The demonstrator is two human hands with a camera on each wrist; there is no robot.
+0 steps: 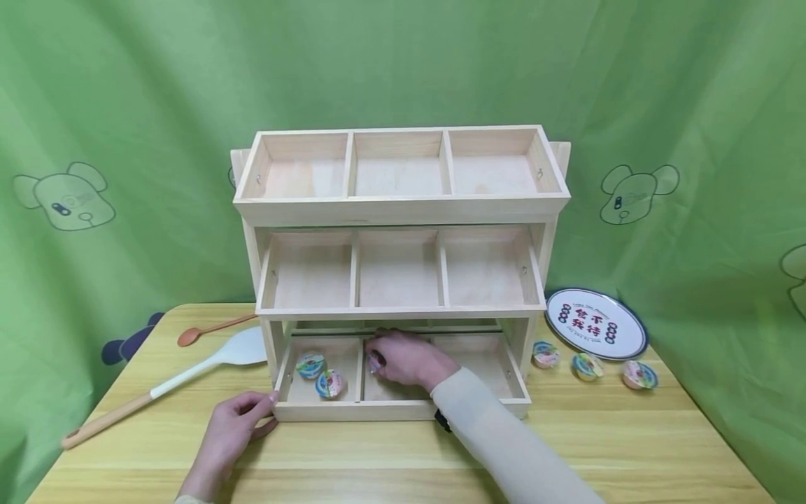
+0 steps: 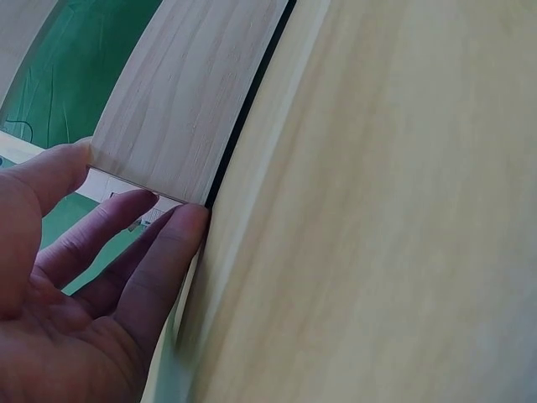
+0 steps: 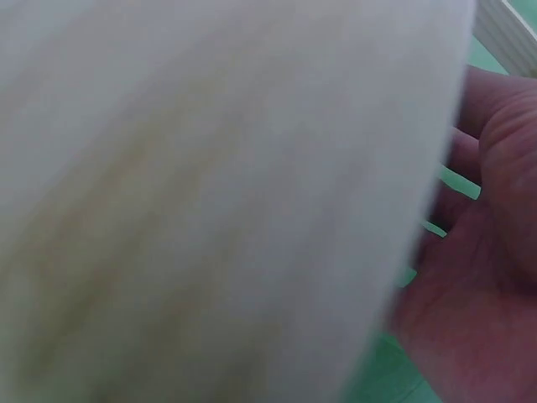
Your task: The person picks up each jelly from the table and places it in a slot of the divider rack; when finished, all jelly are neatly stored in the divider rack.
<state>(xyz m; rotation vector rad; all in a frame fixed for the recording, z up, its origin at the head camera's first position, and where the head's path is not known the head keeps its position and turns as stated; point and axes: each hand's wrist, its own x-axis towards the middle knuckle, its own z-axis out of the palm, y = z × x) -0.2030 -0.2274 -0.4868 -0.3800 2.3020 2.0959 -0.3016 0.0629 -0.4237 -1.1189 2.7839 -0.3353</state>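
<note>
A three-tier wooden rack point(image 1: 403, 210) stands on the table, each tier a tray split into three compartments. Low at its left, my left hand point(image 1: 236, 427) holds the front corner of the bottom tray point(image 2: 180, 109), thumb at the upper edge and fingertips against the end. My right hand point(image 1: 409, 358) reaches into that tray's middle compartment, its fingers around a small jelly cup point(image 1: 375, 362). In the left compartment lie two jelly cups, one point(image 1: 311, 365) behind the other point(image 1: 330, 383). In the right wrist view, pale wood hides the fingertips of the right hand point(image 3: 478, 218).
Right of the rack are three more jelly cups point(image 1: 587, 366) and a white plate point(image 1: 597, 323) with a blue rim. On the left lie a white spatula point(image 1: 189, 371) with a wooden handle and a small orange-brown spoon point(image 1: 210, 330). A green curtain point(image 1: 403, 63) hangs behind.
</note>
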